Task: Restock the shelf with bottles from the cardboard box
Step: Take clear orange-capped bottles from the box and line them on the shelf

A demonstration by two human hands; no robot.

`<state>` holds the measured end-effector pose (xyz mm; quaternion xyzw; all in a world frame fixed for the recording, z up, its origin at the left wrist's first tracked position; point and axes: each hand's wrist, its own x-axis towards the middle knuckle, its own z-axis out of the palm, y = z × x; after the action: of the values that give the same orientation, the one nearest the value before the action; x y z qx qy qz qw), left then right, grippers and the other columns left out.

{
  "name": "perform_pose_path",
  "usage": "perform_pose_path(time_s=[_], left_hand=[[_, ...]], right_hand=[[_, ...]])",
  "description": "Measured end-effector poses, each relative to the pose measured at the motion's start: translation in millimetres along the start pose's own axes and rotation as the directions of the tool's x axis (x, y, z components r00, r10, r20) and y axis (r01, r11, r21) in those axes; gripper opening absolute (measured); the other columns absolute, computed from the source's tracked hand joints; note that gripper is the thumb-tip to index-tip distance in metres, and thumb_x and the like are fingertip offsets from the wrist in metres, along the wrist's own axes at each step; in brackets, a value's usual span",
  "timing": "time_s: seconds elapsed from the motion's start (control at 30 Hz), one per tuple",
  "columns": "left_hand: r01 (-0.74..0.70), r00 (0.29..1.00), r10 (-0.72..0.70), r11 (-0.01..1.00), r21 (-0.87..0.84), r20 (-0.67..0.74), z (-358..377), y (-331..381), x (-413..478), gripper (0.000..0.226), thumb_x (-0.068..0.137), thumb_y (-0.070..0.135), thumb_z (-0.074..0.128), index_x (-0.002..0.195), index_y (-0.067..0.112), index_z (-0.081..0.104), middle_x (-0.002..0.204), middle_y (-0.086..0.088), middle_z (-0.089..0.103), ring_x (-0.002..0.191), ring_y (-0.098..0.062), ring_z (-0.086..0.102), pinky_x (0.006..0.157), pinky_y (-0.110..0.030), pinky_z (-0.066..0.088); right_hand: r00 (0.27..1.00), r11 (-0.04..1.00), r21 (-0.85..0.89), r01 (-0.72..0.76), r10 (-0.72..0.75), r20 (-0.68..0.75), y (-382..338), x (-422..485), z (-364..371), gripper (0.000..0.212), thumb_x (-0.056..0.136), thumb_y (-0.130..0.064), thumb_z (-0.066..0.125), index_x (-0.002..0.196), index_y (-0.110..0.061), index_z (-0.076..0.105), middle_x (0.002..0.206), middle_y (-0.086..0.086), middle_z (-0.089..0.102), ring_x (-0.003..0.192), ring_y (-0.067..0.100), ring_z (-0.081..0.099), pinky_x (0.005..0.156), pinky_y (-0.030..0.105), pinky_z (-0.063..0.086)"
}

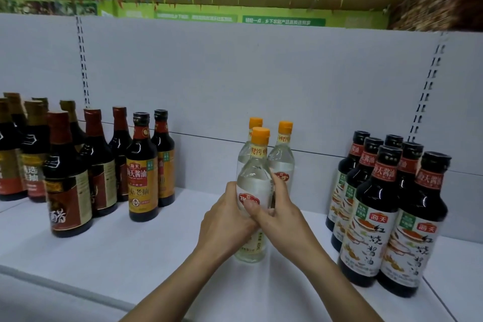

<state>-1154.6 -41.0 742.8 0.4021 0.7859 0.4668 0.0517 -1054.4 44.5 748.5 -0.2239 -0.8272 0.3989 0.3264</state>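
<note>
On the white shelf [156, 243], near its front edge, I have both grips curled round one clear orange-capped bottle [254, 178]. The left grip [227, 219] holds its side and the right grip [282, 212] wraps its label. Two matching bottles [283, 157] stand just behind. Pushing back too hard could topple them, I judge, and a sideways slip could clip the dark bottles [376, 204] on the right. I cannot see the cardboard box, and my hands hide any gap to the bottles behind.
</note>
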Motion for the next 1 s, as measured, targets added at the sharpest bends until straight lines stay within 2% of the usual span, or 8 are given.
perform_pose_path(time_s=[0.1, 0.2, 0.33, 0.47, 0.53, 0.63, 0.7, 1.0], left_hand=[[-0.021, 1.000, 0.021, 1.000, 0.003, 0.014, 2, -6, 1, 0.059, 0.077, 0.059, 0.075, 0.121, 0.040, 0.040, 0.111, 0.015, 0.066, 0.094, -0.012, 0.067, 0.083, -0.036, 0.060], [-0.024, 0.997, 0.023, 1.000, 0.005, 0.070, 4, -16, 2, 0.067, 0.075, 0.058, 0.075, 0.128, 0.044, 0.035, 0.120, 0.015, 0.064, 0.100, -0.013, 0.067, 0.087, -0.038, 0.060], [-0.009, 0.984, 0.009, 1.000, 0.000, 0.176, 6, -26, 4, 0.094, 0.062, 0.063, 0.076, 0.139, 0.051, 0.023, 0.130, 0.015, 0.061, 0.109, -0.015, 0.067, 0.094, -0.044, 0.059], [0.001, 0.977, 0.000, 1.000, -0.007, 0.213, 10, -38, 10, 0.112, 0.052, 0.069, 0.079, 0.144, 0.054, 0.016, 0.130, 0.014, 0.061, 0.111, -0.015, 0.067, 0.094, -0.046, 0.059], [0.003, 0.973, -0.005, 1.000, 0.008, 0.232, 10, -40, 14, 0.113, 0.055, 0.065, 0.081, 0.146, 0.053, 0.014, 0.133, 0.012, 0.060, 0.115, -0.017, 0.066, 0.095, -0.046, 0.059], [-0.023, 0.960, 0.011, 0.999, 0.038, 0.281, 7, -41, 20, 0.110, 0.067, 0.053, 0.086, 0.150, 0.047, 0.014, 0.137, 0.011, 0.059, 0.120, -0.018, 0.063, 0.098, -0.043, 0.058], [-0.034, 0.952, 0.020, 0.999, 0.041, 0.304, 5, -42, 25, 0.108, 0.071, 0.047, 0.087, 0.151, 0.043, 0.015, 0.137, 0.013, 0.060, 0.120, -0.018, 0.064, 0.099, -0.041, 0.057], [-0.039, 0.951, 0.039, 0.999, -0.004, 0.307, 7, -49, 39, 0.105, 0.071, 0.041, 0.090, 0.149, 0.037, 0.020, 0.135, 0.013, 0.061, 0.118, -0.016, 0.065, 0.099, -0.039, 0.057]], right_hand=[[0.999, 0.999, -0.002, -0.034, 0.034, 0.011, 6, -1, 4, 0.076, 0.071, -0.081, 0.055, 0.136, -0.067, 0.019, 0.142, -0.015, 0.054, 0.125, 0.016, 0.059, 0.105, 0.047, 0.051], [0.997, 0.997, -0.042, -0.066, 0.068, 0.037, 12, -1, 7, 0.080, 0.072, -0.075, 0.057, 0.141, -0.057, 0.022, 0.140, -0.013, 0.056, 0.127, 0.015, 0.057, 0.106, 0.045, 0.050], [0.989, 0.989, -0.068, -0.132, 0.136, 0.059, 18, 0, 10, 0.086, 0.066, -0.074, 0.057, 0.142, -0.040, 0.034, 0.136, -0.010, 0.060, 0.122, 0.014, 0.060, 0.104, 0.043, 0.051], [0.982, 0.981, -0.072, -0.181, 0.185, 0.044, 29, 5, 13, 0.056, 0.075, -0.064, 0.065, 0.120, -0.042, 0.041, 0.128, -0.009, 0.063, 0.113, 0.014, 0.065, 0.099, 0.042, 0.054], [0.977, 0.976, -0.102, -0.192, 0.200, 0.069, 33, 5, 14, 0.048, 0.085, -0.049, 0.070, 0.121, -0.046, 0.039, 0.130, -0.009, 0.062, 0.113, 0.012, 0.064, 0.098, 0.038, 0.055], [0.972, 0.972, -0.154, -0.179, 0.198, 0.124, 37, 4, 17, 0.079, 0.089, -0.049, 0.067, 0.153, -0.040, 0.024, 0.143, -0.012, 0.056, 0.127, 0.012, 0.058, 0.107, 0.037, 0.049], [0.973, 0.967, -0.191, -0.171, 0.196, 0.120, 38, 6, 18, 0.087, 0.086, -0.056, 0.064, 0.157, -0.039, 0.017, 0.145, -0.012, 0.055, 0.129, 0.013, 0.056, 0.109, 0.039, 0.047], [0.956, 0.932, -0.311, -0.186, 0.244, 0.160, 29, 25, 20, 0.063, 0.095, -0.046, 0.061, 0.148, -0.031, 0.030, 0.144, -0.008, 0.055, 0.131, 0.018, 0.054, 0.109, 0.041, 0.046]])
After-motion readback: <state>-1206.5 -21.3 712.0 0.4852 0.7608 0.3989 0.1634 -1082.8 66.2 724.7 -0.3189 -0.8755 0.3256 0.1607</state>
